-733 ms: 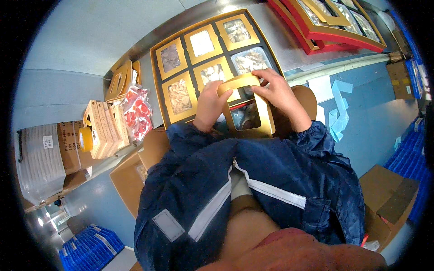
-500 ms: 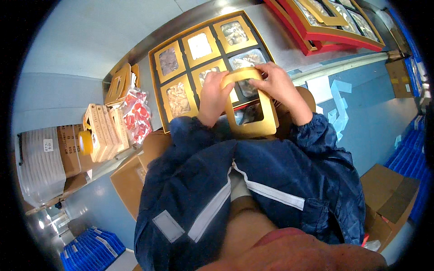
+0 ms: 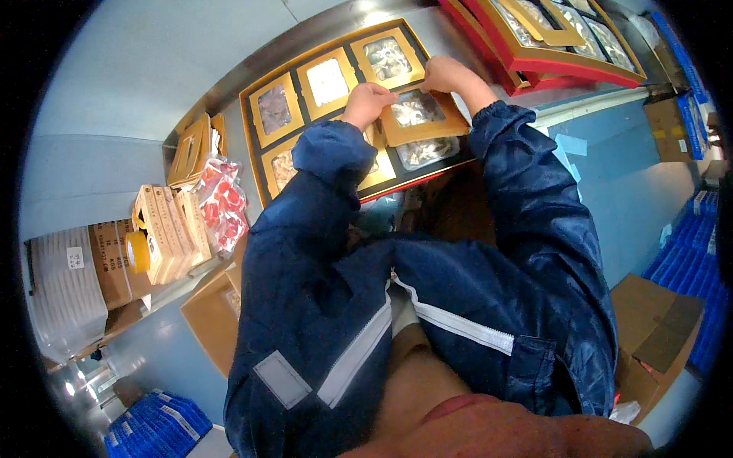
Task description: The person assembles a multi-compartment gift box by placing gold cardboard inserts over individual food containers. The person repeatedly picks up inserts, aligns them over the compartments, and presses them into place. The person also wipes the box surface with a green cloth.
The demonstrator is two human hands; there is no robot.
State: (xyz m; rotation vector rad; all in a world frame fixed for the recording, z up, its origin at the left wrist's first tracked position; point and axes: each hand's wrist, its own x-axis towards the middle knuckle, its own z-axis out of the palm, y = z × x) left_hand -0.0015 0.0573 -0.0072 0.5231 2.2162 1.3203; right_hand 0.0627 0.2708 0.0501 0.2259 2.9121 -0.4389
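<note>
A gold cardboard window frame (image 3: 424,131) lies tilted over the near right compartments of a gold-edged gift box (image 3: 250,146) with black dividers. My left hand (image 3: 369,104) pinches its far left corner. At its far right edge, my right hand (image 3: 450,79) grips with fingers bent. Through the window and below the frame shows a clear tray (image 3: 427,153) of pale, dried-looking pieces. Other compartments have gold frames in place, over dark pieces (image 3: 275,109), white contents (image 3: 327,82) and whitish-brown pieces (image 3: 387,59). My left sleeve covers part of the near left compartments.
Red and gold boxes (image 3: 534,65) are stacked at the far right. Left of the gift box are gold frames (image 3: 191,150), a bag of red-and-white packets (image 3: 223,200), wooden boxes (image 3: 164,237) and yellow tape (image 3: 137,252). Cardboard boxes (image 3: 658,320) and blue crates (image 3: 691,267) stand to the right.
Both hands have moved away from my body with the gold frame, from over the box's near edge onto the right-hand compartments. The frame now lies flatter, over the tray.
</note>
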